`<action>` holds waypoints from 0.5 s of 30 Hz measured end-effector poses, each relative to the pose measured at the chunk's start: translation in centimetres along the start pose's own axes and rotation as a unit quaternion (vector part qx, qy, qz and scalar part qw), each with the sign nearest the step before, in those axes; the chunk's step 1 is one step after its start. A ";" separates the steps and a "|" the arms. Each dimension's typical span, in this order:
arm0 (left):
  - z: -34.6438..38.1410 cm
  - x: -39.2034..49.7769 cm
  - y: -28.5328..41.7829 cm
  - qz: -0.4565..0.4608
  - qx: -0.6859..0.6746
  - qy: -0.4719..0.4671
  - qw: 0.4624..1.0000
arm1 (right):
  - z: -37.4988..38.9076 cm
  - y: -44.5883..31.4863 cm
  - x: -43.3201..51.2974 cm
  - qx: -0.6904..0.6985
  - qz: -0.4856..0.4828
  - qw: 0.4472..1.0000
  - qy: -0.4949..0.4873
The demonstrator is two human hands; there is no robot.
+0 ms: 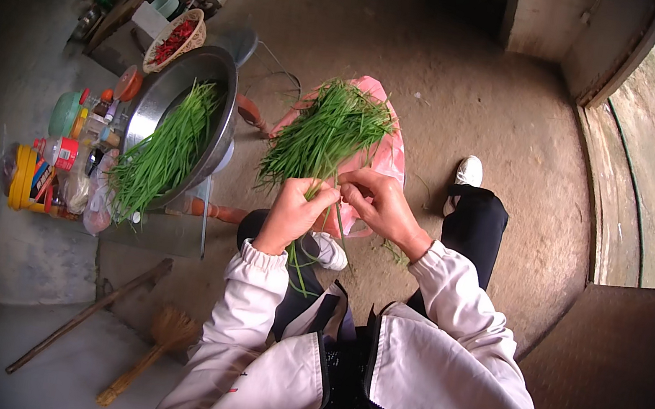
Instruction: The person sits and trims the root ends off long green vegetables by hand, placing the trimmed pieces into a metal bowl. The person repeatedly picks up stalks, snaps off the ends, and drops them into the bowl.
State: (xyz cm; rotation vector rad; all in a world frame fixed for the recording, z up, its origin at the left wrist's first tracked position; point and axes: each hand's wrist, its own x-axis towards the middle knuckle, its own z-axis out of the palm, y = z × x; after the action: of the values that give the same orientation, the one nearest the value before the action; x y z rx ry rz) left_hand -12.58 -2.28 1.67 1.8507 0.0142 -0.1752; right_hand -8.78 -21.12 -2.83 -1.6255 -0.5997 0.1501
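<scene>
My left hand (300, 205) is closed around a small bunch of long green chive-like leaves (300, 270), whose ends hang below the fist. Close beside it, my right hand (385, 203) pinches a thin strand of the greens between thumb and forefinger. Just beyond both hands, a large heap of the same greens (332, 132) lies on a pink plastic bag (395, 157). To the left, a wide metal basin (230, 72) holds another pile of greens (167, 149), laid lengthwise and hanging over its near rim.
A woven basket (197, 36) of red chili peppers (174, 43) sits beyond the basin. Bottles and jars, including a yellow tub (21, 178), crowd the left side. A straw broom (142, 361) and a wooden stick (88, 315) lie at lower left. A doorway sill (586, 192) is at right.
</scene>
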 end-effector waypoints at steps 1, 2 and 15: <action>0.1 -0.1 0.2 -0.015 -0.021 -0.007 1.000 | -0.1 0.0 0.0 0.005 0.003 1.000 -0.005; 0.0 -0.3 0.3 -0.042 -0.039 -0.015 0.998 | -0.1 0.1 -0.1 0.010 0.006 1.000 -0.010; -0.2 -0.3 0.1 -0.163 -0.122 -0.076 0.976 | 1.3 4.2 -0.6 0.418 0.185 0.885 -0.092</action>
State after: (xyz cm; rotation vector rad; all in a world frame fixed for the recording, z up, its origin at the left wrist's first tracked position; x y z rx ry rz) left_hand -12.81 -2.07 1.90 1.5748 0.2240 -0.5209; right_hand -8.63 -20.41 -7.16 -0.8576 -0.2815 0.7499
